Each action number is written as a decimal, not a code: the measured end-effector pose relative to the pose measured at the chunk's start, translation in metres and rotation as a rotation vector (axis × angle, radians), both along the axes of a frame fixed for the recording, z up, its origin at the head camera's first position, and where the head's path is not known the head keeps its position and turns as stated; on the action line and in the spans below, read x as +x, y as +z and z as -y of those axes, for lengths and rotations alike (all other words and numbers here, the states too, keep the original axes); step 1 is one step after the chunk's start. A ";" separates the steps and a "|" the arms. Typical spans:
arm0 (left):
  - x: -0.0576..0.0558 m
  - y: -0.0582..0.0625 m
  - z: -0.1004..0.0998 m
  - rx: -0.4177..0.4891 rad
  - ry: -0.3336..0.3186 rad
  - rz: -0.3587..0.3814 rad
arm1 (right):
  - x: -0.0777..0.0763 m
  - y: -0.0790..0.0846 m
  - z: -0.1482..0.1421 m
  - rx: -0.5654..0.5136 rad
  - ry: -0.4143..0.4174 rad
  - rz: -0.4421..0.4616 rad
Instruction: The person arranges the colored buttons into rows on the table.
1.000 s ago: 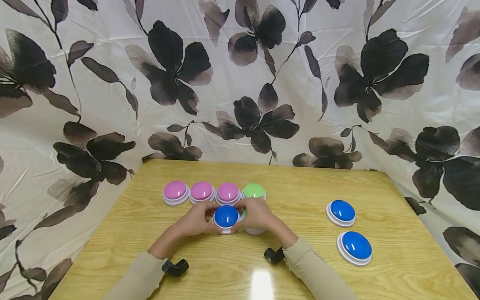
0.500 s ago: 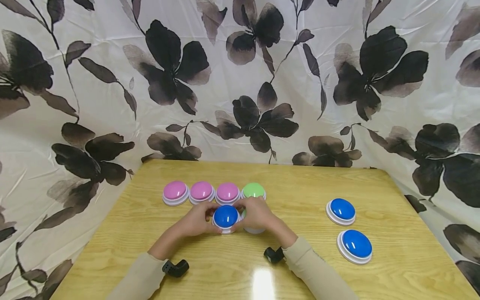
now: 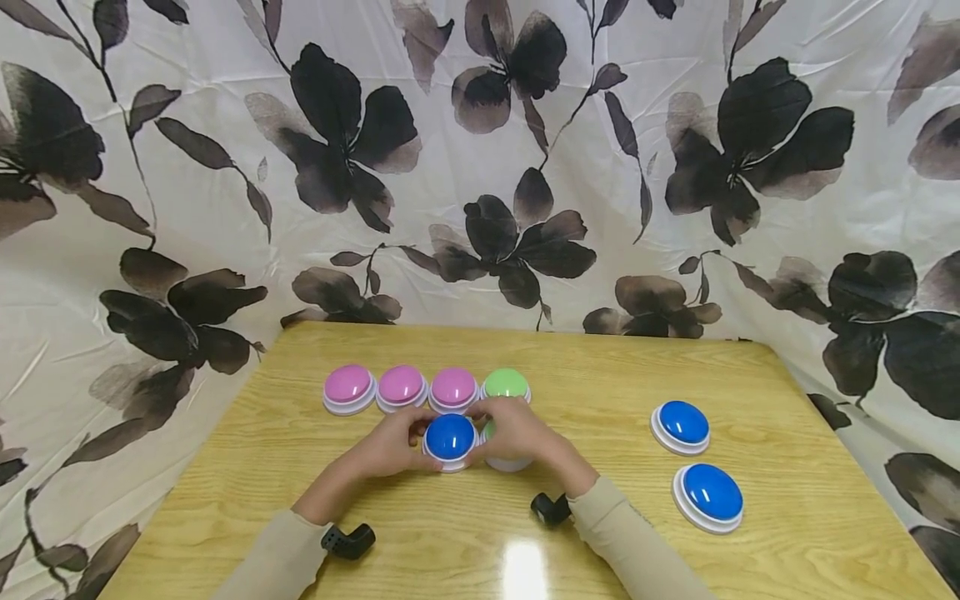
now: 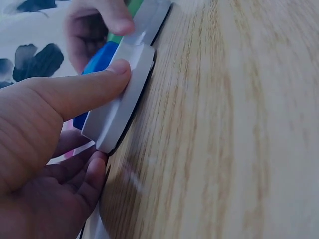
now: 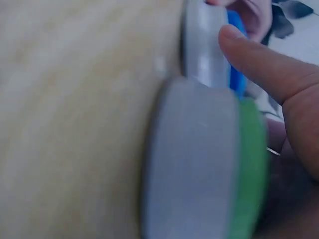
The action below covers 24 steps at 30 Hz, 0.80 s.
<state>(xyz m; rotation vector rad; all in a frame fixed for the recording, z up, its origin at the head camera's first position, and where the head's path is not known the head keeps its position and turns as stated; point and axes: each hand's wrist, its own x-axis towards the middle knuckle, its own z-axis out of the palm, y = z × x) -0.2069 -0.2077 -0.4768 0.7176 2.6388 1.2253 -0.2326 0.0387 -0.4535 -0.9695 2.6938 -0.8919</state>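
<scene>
Both hands are at a blue dome push button point(image 3: 450, 435) with a white base, low at the table. My left hand point(image 3: 390, 446) grips its left side, thumb on the near rim and fingers behind, as the left wrist view also shows. My right hand point(image 3: 517, 429) holds its right side, the thumb against the white base point(image 5: 207, 45). Under the right hand sits a green button point(image 5: 251, 169), mostly covered in the head view, its base touching or nearly touching the blue one. A second green button point(image 3: 506, 383) stands just behind the right hand.
Three pink buttons point(image 3: 401, 383) line up left of the rear green button, behind the blue one. Two more blue buttons point(image 3: 683, 422) lie apart on the right of the wooden table point(image 3: 600, 533). A floral cloth point(image 3: 420, 183) hangs behind the table.
</scene>
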 end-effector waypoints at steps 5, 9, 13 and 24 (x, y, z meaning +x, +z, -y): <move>0.000 -0.001 0.000 0.004 0.016 0.007 | -0.005 0.020 -0.017 -0.128 -0.006 0.062; 0.000 -0.002 -0.001 -0.007 0.020 0.003 | -0.007 0.040 -0.035 -0.213 -0.043 0.018; 0.001 -0.002 -0.001 -0.026 0.022 -0.007 | -0.001 0.060 -0.050 -0.266 -0.065 -0.027; 0.002 -0.002 -0.002 -0.024 0.016 -0.010 | 0.006 0.097 -0.110 -0.274 -0.157 -0.043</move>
